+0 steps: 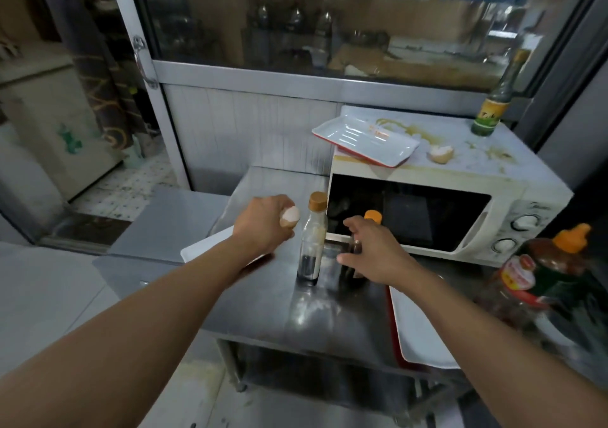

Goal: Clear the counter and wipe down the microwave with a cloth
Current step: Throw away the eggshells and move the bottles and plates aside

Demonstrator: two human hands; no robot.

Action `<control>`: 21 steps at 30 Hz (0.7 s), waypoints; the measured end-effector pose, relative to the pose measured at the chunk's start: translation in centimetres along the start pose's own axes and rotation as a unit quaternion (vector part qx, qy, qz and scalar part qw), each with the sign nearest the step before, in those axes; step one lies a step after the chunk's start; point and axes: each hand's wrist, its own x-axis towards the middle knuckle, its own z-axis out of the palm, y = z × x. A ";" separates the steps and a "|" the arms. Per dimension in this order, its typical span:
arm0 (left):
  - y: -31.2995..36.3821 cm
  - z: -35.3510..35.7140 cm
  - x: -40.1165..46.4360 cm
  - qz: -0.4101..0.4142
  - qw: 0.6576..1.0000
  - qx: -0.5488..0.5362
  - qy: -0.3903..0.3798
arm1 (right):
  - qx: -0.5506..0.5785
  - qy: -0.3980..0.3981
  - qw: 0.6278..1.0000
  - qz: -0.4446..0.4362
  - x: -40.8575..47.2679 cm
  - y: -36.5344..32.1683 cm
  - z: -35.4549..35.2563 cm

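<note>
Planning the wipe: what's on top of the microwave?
On the microwave: tilted white tray, eggshell, green bottle, yellowish stains. Surface under the tray is hidden.

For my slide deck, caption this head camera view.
Left hand holds an eggshell; right hand grips an orange-capped bottle beside the stained microwave.

Microwave (437, 204): on your steel counter (263, 306), at its back right.
Microwave top: tray (365, 143) overhanging its left edge; eggshell (440, 154) right of the tray; bottle (493, 105) at the rear right.
Before the microwave door: cork-stoppered bottle (312, 240), second bottle (360, 250) just right of it.
Your near right: another tray (416, 325), large sauce bottle (546, 273) beyond it.
</note>
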 end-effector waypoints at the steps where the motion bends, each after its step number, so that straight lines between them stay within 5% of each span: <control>1: 0.7 -0.5 0.1 0.008 1.000 -0.001 0.001 | 0.000 0.007 1.000 0.003 -0.2 0.0 -0.6; 21: 15.1 -1.7 8.1 0.128 0.991 0.027 0.020 | 0.005 0.151 0.987 0.056 3.3 7.6 -13.0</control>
